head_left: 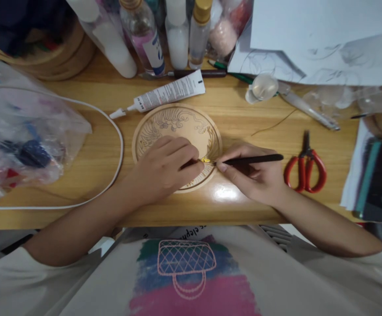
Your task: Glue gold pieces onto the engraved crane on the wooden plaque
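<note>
A round wooden disc (191, 132) lies on the table (177, 215) in front of the person, its lower left hidden under the left hand (174, 162). That hand is curled over the disc, fingertips mostly out of sight, so whether they pinch the gold strands (205, 160) just beside them cannot be told. The right hand (256, 180), apart from the left, is closed on a dark-handled tool (253, 159), whose tip, near the disc's right rim, is too small to make out.

The tabletop is glossy wood, with a bright glare below the right fingers. A white tube (171, 92) lies just beyond the disc; bottles (148, 48) stand farther back. A plastic bag (36, 145), its contents blurred, is cut off at left, as are paper sheets (289, 26) at top.

The table's near edge runs close below the disc. A narrow strip of wood separates disc and white cable (122, 147); red-handled pliers (305, 154) sit just beside the right wrist.
</note>
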### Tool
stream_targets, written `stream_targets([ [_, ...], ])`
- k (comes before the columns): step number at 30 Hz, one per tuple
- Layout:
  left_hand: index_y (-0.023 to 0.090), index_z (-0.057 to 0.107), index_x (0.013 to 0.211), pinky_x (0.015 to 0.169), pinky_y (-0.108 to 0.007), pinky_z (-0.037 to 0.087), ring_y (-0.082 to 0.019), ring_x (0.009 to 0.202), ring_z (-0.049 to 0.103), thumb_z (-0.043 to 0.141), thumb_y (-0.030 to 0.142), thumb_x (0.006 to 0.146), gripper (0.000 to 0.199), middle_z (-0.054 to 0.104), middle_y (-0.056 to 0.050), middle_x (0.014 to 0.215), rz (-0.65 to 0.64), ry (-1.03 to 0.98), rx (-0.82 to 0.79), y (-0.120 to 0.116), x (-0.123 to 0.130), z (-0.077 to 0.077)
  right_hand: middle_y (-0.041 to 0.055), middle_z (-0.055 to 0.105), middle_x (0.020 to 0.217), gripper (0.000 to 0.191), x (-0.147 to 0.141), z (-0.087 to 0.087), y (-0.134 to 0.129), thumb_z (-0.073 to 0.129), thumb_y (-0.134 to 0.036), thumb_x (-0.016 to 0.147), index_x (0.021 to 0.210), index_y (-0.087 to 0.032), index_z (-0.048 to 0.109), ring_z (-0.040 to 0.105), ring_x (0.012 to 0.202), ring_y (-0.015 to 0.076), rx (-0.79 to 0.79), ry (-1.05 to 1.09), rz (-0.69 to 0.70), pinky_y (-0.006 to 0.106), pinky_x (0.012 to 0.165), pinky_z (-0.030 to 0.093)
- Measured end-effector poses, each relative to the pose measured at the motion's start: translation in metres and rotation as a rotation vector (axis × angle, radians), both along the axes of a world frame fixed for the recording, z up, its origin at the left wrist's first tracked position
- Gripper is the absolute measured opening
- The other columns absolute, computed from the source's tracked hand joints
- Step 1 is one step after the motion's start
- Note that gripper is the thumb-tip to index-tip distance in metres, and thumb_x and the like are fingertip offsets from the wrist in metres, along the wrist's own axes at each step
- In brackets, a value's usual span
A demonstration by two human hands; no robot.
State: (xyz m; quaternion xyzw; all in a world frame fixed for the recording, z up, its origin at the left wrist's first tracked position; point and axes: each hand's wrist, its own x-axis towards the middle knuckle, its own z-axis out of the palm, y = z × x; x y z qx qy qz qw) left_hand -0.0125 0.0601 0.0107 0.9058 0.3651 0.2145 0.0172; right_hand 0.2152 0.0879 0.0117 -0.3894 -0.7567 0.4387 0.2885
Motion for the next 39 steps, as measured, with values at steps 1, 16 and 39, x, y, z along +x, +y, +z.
stream_targets([
  [1,0.020,0.065,0.090,0.076,-0.030,0.044,-0.016,0.084,0.058,0.050,0.017,0.100,0.017,0.067,0.001,0.086,-0.003,0.002,-0.002,0.000,0.000,0.000,-0.0016,0.068,0.070,0.003,0.000,0.000,0.000,0.066,-0.019,0.086,0.085,-0.021,0.069,0.059,0.058,0.0102,-0.011,0.006,-0.007,0.024,0.051,0.045],
  [16,0.020,0.060,0.092,0.076,-0.032,0.049,-0.016,0.083,0.061,0.056,0.019,0.097,0.007,0.067,-0.001,0.087,0.083,-0.247,-0.146,0.006,-0.005,-0.001,0.0021,0.072,0.078,0.016,-0.007,-0.006,0.018,0.074,-0.041,0.083,0.083,-0.025,0.070,0.064,0.062,0.0137,-0.102,0.181,-0.329,0.029,0.055,0.055],
  [39,0.018,0.063,0.104,0.085,-0.039,0.052,-0.022,0.094,0.066,0.060,0.021,0.095,0.010,0.072,-0.006,0.099,-0.018,-0.204,-0.143,-0.001,-0.014,-0.002,-0.0001,0.074,0.083,0.009,-0.027,-0.011,-0.045,0.075,-0.020,0.080,0.088,-0.025,0.075,0.069,0.077,0.0136,-0.017,0.258,-0.630,0.027,0.068,0.058],
])
